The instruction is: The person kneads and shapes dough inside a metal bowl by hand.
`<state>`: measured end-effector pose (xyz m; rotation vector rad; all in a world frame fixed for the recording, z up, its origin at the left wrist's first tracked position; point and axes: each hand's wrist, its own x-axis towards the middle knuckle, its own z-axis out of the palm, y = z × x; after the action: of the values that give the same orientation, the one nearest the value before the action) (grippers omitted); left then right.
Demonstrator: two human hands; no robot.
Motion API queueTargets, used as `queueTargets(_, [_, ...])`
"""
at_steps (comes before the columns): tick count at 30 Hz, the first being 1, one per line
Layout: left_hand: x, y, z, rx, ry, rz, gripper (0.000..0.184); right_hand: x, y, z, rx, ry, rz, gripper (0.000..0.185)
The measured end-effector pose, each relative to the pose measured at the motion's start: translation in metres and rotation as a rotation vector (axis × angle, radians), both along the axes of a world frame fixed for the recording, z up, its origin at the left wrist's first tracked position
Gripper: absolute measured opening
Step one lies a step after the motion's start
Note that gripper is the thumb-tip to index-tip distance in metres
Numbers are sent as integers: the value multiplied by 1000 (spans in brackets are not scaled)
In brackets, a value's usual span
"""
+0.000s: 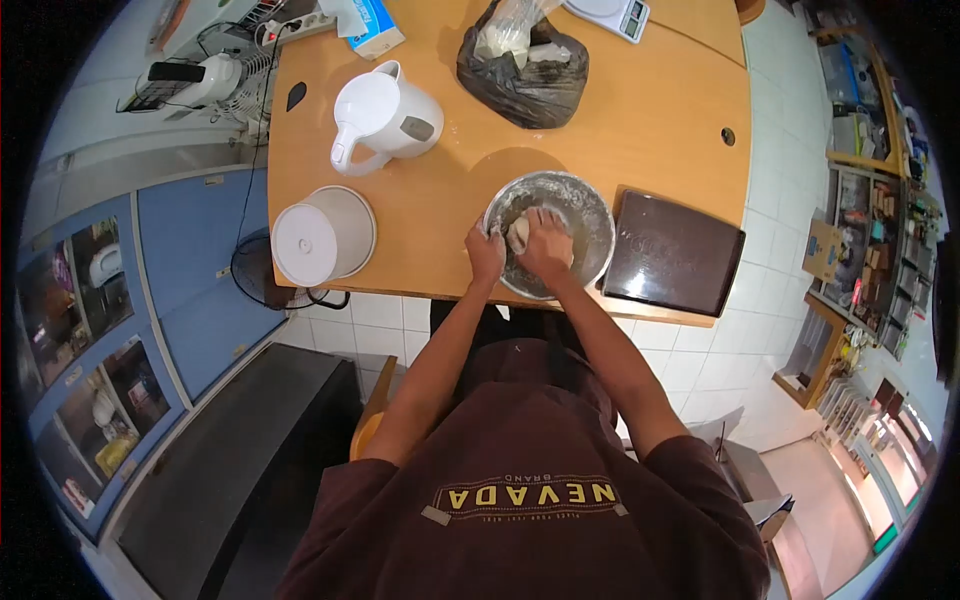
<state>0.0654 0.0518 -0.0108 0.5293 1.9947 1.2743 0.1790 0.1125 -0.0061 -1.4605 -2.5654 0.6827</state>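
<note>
A metal mixing bowl (pixel 597 215) with flour-dusted inner walls stands at the table's front edge. My left hand (pixel 485 256) is closed on the bowl's left rim, thumb toward the inside. Down in the bowl, my right hand (pixel 547 245) has its fingers curled over a pale lump of dough (pixel 518 235). Part of the dough is covered by that hand, so its full shape is hidden.
Right of the bowl lies a dark brown tray (pixel 672 252). A white lidded container (pixel 325 236) and a white electric kettle (pixel 385 115) are on the left. Farther back are a black plastic bag (pixel 525 90), a digital scale (pixel 612 12) and a blue-and-white box (pixel 372 30).
</note>
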Motion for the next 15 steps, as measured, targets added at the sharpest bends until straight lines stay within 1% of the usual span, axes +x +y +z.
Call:
queueTargets(1, [1, 2, 3, 5, 2, -2, 35, -6, 4, 4, -43, -43, -35, 45])
queueTargets(4, [1, 3, 2, -6, 18, -3, 37, -17, 15, 8, -25, -133, -33, 48])
queueTargets(6, [1, 2, -1, -49, 36, -7, 38, -22, 22, 11, -111, -178, -20, 48])
queueTargets(7, [0, 2, -2, -32, 61, -5, 39, -23, 26, 11, -150, -199, -13, 48])
queueTargets(10, [3, 1, -8, 8, 123, -5, 39, -25, 34, 6, -132, -153, -39, 48])
queueTargets(12, [2, 0, -9, 19, 158, -15, 40, -27, 35, -1, -98, -88, -103, 47])
queueTargets(13, [1, 0, -8, 8, 140, -24, 39, -27, 34, -3, -78, -53, -135, 46])
queueTargets(15, [-1, 2, -4, -8, 105, -38, 39, -24, 33, -4, -125, -37, -182, 44])
